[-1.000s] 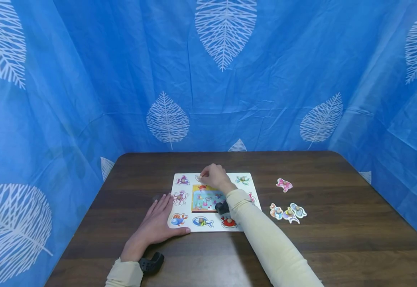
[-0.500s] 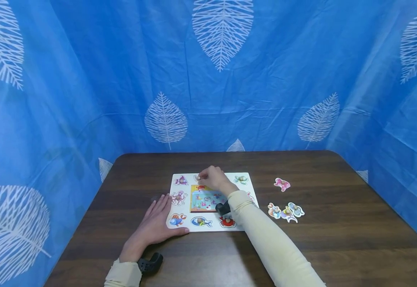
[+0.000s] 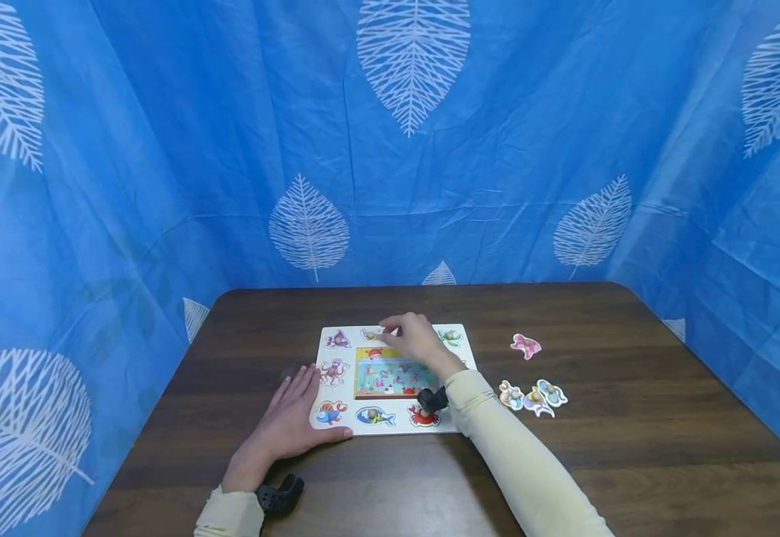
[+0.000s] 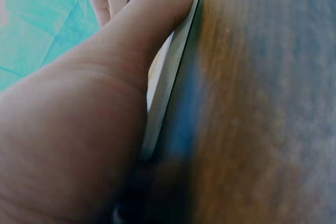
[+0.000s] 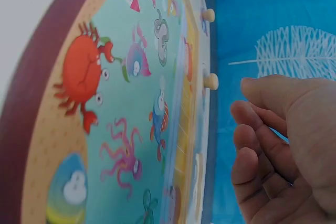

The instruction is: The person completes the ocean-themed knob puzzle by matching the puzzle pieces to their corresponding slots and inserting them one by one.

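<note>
A white peg puzzle board [image 3: 397,428] with a sea picture at its centre lies on the table. My left hand [image 3: 289,418] rests flat along the board's left side, fingers straight. In the left wrist view its thumb [image 4: 163,3] presses on the board's near edge. My right hand [image 3: 417,339] is over the board's far side with fingers loosely bent and nothing between them. In the right wrist view a wooden knob [image 5: 211,81] stands just off its fingertips. That knob belongs to the far-row piece [image 3: 370,334]. A crab piece [image 3: 423,416] and a striped fish piece [image 3: 374,415] sit along the near row.
Right of the board, a pink piece [image 3: 526,345] lies alone on the dark wooden table [image 3: 631,447]. Nearer me, several loose knobbed pieces [image 3: 538,401] lie close together. A blue curtain [image 3: 497,149] with white leaves hangs around the table.
My right hand has let go of the far-row piece's knob and drawn slightly right, leaving that piece in view on the board. My left hand has stayed at the board's edge.
</note>
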Action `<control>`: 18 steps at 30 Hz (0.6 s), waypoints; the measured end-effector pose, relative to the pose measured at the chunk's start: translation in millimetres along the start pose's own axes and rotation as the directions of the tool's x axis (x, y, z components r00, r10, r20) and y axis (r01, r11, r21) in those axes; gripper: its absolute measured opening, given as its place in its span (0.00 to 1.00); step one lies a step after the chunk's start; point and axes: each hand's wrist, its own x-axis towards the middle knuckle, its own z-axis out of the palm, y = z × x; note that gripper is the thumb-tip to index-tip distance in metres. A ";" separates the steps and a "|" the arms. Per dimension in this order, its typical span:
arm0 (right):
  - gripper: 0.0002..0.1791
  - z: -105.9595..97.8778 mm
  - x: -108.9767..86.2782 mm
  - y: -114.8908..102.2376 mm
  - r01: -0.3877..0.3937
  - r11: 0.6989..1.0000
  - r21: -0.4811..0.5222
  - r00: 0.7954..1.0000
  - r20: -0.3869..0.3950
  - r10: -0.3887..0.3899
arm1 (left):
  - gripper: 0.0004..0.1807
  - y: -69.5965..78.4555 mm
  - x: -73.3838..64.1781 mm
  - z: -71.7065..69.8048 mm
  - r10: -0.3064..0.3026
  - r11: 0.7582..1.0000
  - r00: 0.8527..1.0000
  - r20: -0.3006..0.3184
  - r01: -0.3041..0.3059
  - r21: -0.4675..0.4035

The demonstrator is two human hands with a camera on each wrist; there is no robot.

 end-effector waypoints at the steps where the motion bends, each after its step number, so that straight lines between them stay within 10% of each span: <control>1: 0.18 -2.0 -2.1 0.9 0.004 1.000 0.001 1.000 -0.007 -0.004 | 0.72 0.3 0.3 0.3 0.003 1.000 1.000 -0.002 -0.003 -0.001; 18: 0.16 -27.5 -39.4 12.9 0.052 0.996 0.071 0.994 -0.105 -0.044 | 0.72 0.9 -0.3 -0.5 0.005 1.000 1.000 -0.006 -0.005 -0.008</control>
